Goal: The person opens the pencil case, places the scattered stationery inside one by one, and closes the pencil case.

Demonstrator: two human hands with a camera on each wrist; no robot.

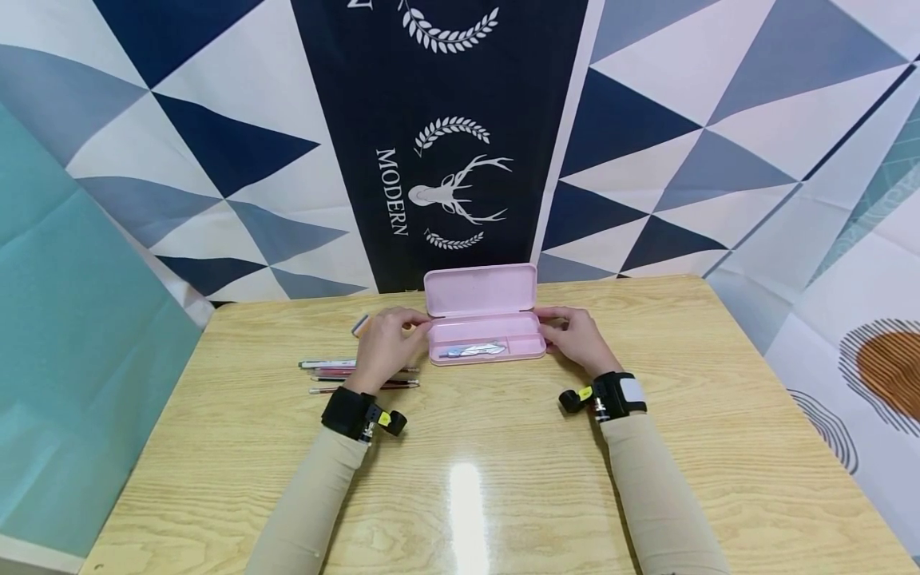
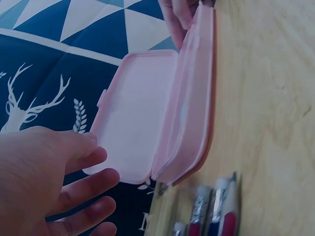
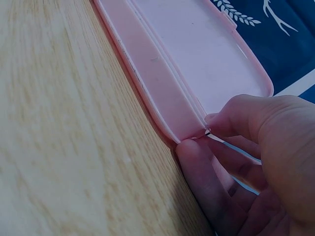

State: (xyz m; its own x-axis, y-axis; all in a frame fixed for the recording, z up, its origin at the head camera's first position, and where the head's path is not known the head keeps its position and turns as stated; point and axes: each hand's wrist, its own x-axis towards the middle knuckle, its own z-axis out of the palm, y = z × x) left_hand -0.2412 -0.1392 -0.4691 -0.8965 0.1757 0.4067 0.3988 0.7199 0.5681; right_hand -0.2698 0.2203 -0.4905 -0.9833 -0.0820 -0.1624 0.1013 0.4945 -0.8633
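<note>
A pink pencil case [image 1: 489, 351] stands at the back of the table, its lid [image 1: 480, 290] raised against the wall cloth. In its front compartment lies a slim, silvery-blue item [image 1: 473, 350]; its kind is too small to make out. My left hand [image 1: 391, 343] is at the case's left end. In the left wrist view its fingers [image 2: 88, 184] are spread and relaxed, with nothing between them. At the opposite end, my right hand [image 1: 573, 339] pinches the case's corner, thumb at the rim and a finger [image 3: 197, 164] against the outside.
Several pencils and pens [image 1: 327, 372] lie left of the case, partly hidden under my left wrist. A small blue, white and orange block [image 1: 361, 325] sits behind that hand. Patterned cloth [image 1: 460, 120] rises directly behind the table's back edge.
</note>
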